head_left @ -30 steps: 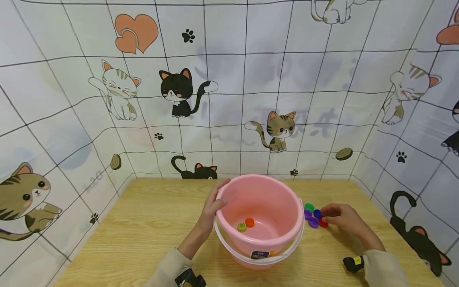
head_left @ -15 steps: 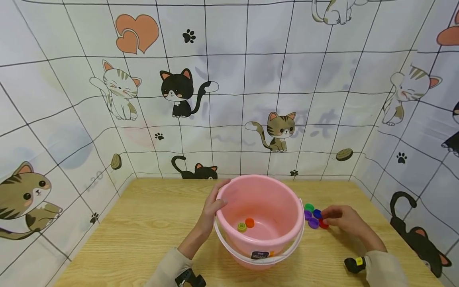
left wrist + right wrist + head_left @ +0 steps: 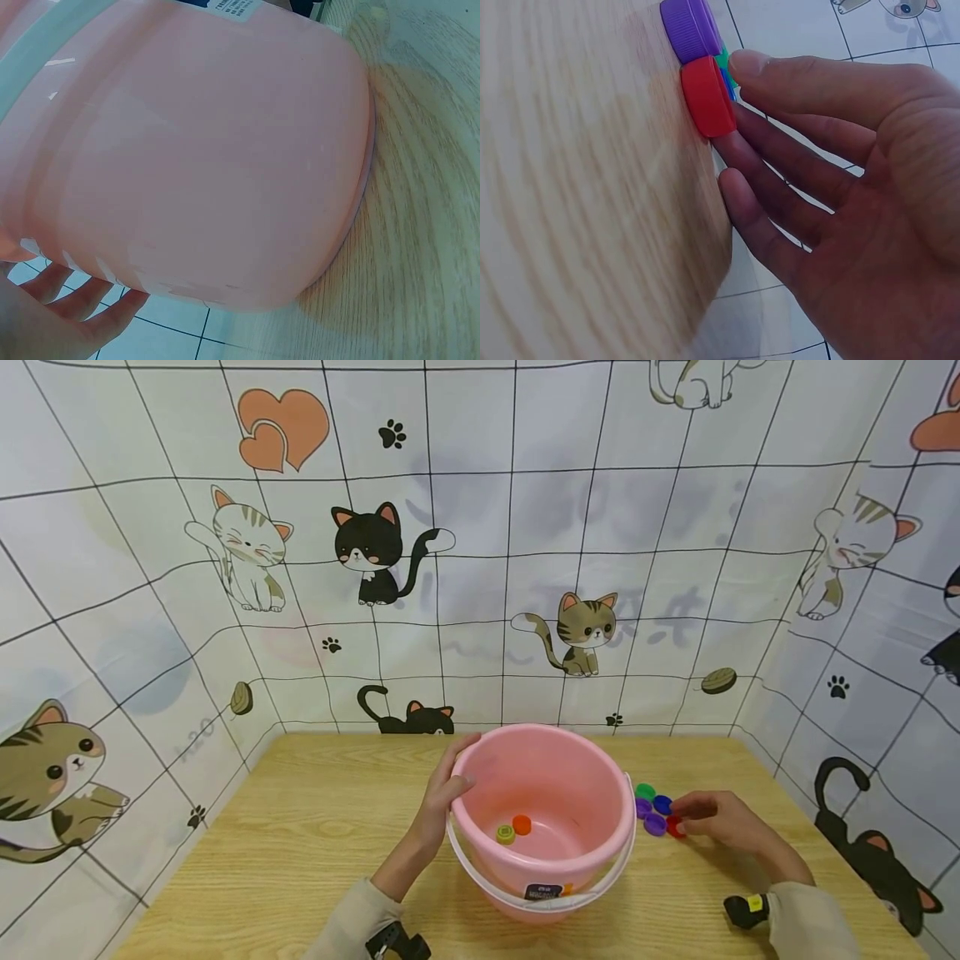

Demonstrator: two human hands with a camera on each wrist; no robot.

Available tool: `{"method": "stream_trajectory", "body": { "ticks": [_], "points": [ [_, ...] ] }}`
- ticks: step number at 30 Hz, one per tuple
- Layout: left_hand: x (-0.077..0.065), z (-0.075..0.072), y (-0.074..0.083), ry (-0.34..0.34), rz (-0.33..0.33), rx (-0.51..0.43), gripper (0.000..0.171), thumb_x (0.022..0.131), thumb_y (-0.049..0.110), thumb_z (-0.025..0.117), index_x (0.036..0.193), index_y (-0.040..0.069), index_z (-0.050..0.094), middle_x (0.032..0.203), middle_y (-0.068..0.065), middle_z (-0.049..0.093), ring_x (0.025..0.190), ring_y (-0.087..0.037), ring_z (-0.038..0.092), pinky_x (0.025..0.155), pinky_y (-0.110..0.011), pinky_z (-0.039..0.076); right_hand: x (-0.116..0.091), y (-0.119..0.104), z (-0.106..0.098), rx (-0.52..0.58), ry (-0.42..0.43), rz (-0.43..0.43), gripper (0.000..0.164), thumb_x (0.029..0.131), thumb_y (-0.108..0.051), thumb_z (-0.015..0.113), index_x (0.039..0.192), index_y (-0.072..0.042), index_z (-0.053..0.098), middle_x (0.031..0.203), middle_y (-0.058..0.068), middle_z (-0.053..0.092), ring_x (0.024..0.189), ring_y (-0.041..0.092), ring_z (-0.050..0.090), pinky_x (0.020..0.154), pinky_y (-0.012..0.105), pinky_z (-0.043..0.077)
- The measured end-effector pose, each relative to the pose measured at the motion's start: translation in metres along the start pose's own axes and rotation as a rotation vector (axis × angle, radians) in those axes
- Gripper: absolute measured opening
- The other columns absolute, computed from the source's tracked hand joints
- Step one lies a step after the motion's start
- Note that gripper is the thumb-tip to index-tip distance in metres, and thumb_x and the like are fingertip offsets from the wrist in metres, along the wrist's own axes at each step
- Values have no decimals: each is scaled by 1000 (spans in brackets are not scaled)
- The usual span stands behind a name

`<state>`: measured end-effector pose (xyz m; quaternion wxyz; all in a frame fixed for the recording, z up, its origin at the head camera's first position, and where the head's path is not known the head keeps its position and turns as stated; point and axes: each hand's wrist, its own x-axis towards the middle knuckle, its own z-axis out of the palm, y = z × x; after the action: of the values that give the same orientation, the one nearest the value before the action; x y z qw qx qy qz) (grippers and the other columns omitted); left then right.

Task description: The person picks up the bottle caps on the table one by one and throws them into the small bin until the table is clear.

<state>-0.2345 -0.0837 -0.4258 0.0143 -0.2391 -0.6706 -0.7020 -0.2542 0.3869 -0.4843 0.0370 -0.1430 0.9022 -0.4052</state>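
A pink bucket (image 3: pixel 543 747) with a white handle (image 3: pixel 551 906) stands on the table, and its mouth tilts toward me. My left hand (image 3: pixel 437 797) grips the bucket's left rim, thumb over the edge and fingers against the outer wall. To the right of the bucket lies a cluster of bottle caps: a red cap (image 3: pixel 676 827), a blue cap (image 3: pixel 662 805), a green cap (image 3: pixel 645 791) and two purple caps (image 3: pixel 655 824). My right hand (image 3: pixel 723 818) is at the red cap, its fingers loosely extended. In the right wrist view, fingertips touch the red cap (image 3: pixel 708 97).
Inside the bucket lie an orange cap (image 3: pixel 522 824) and a yellow-green cap (image 3: pixel 506 835). The wood-grain table (image 3: pixel 300 843) meets a cat-print cloth (image 3: pixel 480 610) behind and at both sides. Each wrist wears a small black camera.
My right hand has shifted slightly at the red and blue caps, and more of the blue cap shows. The left hand and bucket have stayed put.
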Motion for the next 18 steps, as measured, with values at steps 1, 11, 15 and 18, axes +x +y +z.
{"method": "stream_trajectory", "body": {
  "ticks": [1,11,15,18],
  "points": [
    [0,0,0,0,0,0,61,92,25,42,153,31,42,154,-8,46,131,-33,53,105,-49,51,0,0,0,8,-9,-2,36,88,-10,76,117,10,69,111,23,74,90,-5,63,79,19,53],
    [0,-1,0,-8,4,-6,62,93,25,42,154,30,41,155,-8,45,131,-34,52,105,-51,51,0,2,0,46,-54,12,45,85,-9,80,122,12,66,117,26,71,93,2,63,79,20,54],
    [0,-1,1,-9,3,-8,61,93,25,43,154,31,41,155,-8,45,131,-35,52,104,-52,51,1,2,0,44,-48,11,44,83,-6,80,120,12,67,116,26,71,92,-1,62,78,20,55],
    [0,0,1,-13,-2,-13,61,93,25,43,154,31,41,155,-9,45,131,-37,52,104,-54,51,1,2,1,47,-43,5,42,83,-5,80,119,12,67,114,26,71,91,-1,62,78,20,55]
  ]
}}
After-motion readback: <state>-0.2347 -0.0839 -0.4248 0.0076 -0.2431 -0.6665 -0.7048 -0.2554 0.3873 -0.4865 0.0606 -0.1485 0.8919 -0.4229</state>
